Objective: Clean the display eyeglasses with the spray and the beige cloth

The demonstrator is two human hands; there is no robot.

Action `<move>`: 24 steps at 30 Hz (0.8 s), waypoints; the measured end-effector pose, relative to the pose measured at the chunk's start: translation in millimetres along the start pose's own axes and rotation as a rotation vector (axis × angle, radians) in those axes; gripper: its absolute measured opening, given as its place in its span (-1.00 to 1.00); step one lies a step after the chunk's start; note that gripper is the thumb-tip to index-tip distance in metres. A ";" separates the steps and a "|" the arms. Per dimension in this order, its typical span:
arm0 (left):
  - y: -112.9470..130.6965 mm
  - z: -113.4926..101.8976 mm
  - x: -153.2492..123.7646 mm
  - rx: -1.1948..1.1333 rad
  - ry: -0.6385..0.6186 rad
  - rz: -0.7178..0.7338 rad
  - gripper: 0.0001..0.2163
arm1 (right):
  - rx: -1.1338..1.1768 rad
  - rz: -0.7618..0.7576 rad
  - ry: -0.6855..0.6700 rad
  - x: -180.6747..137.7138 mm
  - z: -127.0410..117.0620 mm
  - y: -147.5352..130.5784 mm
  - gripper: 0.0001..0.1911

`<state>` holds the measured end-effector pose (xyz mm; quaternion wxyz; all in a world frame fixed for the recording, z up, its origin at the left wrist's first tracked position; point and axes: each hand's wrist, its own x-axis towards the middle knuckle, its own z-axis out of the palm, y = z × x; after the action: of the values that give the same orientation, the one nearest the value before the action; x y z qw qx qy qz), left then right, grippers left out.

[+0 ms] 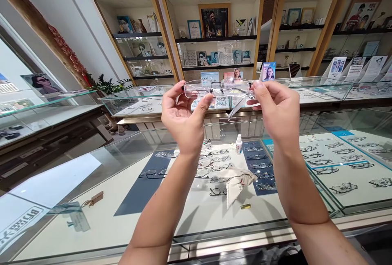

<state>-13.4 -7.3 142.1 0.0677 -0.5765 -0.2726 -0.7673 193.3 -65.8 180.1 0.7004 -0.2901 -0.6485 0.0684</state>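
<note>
A pair of thin-rimmed eyeglasses point(235, 87) is held up in front of me, above the glass counter. My left hand point(186, 114) grips its left side, thumb near the bridge and fingers by the left hinge. At the right hinge, my right hand point(275, 110) pinches the frame between thumb and fingers. A pale tag or strip point(236, 108) hangs below the right lens, close to my right fingers. Lower down, a crumpled beige cleaning cloth point(237, 185) and a small white spray bottle point(239, 144) rest on the counter top.
Rows of eyeglasses point(257, 163) lie inside the glass display case point(101, 216). A brown key fob point(93, 199) and a small gold-coloured piece point(245, 206) lie on the near counter. Behind are another glass counter point(141, 114) and wood-framed shelves point(214, 40) with pictures.
</note>
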 end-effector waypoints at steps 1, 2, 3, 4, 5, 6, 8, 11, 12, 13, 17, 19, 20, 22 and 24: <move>1.1 0.3 -0.2 -0.026 0.008 -0.009 -0.30 | 0.002 0.009 -0.008 0.2 0.2 -0.3 -0.56; 3.0 0.3 -0.4 -0.057 0.019 -0.021 -0.29 | 0.008 0.026 -0.014 0.3 0.6 -0.5 -0.55; 5.4 0.1 -0.5 -0.087 0.031 -0.034 -0.29 | 0.016 0.049 -0.018 0.2 1.2 -0.5 -0.53; 8.3 -0.4 -0.6 -0.112 0.044 -0.044 -0.29 | 0.027 0.076 -0.018 0.1 2.0 -0.2 -0.51; 11.3 -1.0 -0.6 -0.128 0.056 -0.050 -0.29 | 0.038 0.101 -0.017 -0.2 2.9 0.4 -0.48; 14.2 -1.8 -0.7 -0.135 0.065 -0.050 -0.29 | 0.049 0.121 -0.016 -0.4 3.7 1.4 -0.46; 19.1 -3.2 -0.5 -0.133 0.081 -0.030 -0.30 | 0.063 0.138 -0.025 -0.6 4.9 3.6 -0.43; 21.8 -4.4 0.4 -0.108 0.092 0.019 -0.31 | 0.071 0.115 -0.047 0.0 5.1 5.6 -0.45; 21.4 -4.4 0.9 -0.094 0.092 0.036 -0.31 | 0.071 0.102 -0.043 0.3 5.0 5.5 -0.48; 20.4 -4.3 1.4 -0.077 0.088 0.052 -0.32 | 0.069 0.088 -0.031 0.6 4.9 4.9 -0.51; 13.8 -3.5 3.1 0.003 0.069 0.107 -0.34 | 0.050 0.032 0.067 0.9 6.2 0.5 -0.63; 11.2 -3.2 3.4 0.037 0.056 0.114 -0.36 | 0.052 0.016 0.097 0.7 7.4 -1.0 -0.68; 10.6 -3.1 3.3 0.048 0.049 0.113 -0.37 | 0.056 0.013 0.101 0.6 8.0 -1.3 -0.69; 10.7 -2.9 3.1 0.056 0.036 0.115 -0.39 | 0.065 0.012 0.102 0.5 8.7 -0.8 -0.71; 12.1 -2.6 2.7 0.049 0.031 0.131 -0.42 | 0.080 0.026 0.097 0.8 8.7 0.7 -0.71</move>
<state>-11.5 -18.2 148.2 0.1361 -0.5794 -0.2521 -0.7630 185.4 -62.1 180.3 0.7411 -0.2731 -0.6069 0.0892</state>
